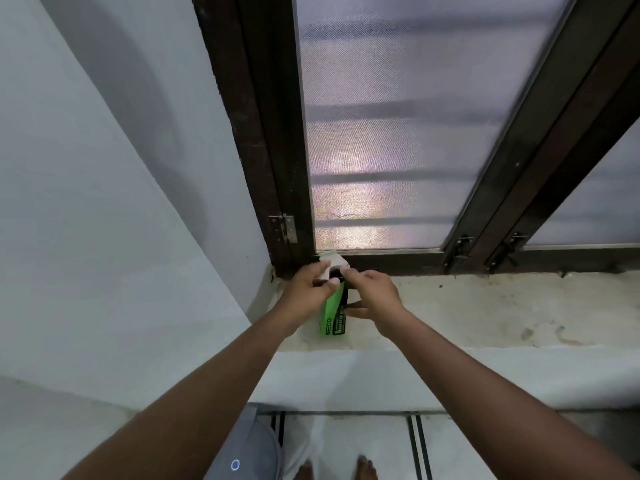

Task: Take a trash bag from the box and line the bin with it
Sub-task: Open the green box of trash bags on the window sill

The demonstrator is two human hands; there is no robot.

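On the window sill [485,306], your left hand [304,292] grips the green box [332,313]; your right hand [375,296] fingers pinch inside its open top.

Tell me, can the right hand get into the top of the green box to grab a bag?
Probably yes. The green box stands on the ledge with its flap open, and the right hand already has fingers at the opening. The left hand holds the top.

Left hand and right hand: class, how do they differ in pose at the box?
The left hand pinches the pale opened flap at the top of the green box; the right hand reaches its fingertips into the opening. The left hand sits on the box's left, the right hand on its right. Both are bare and touch the box.
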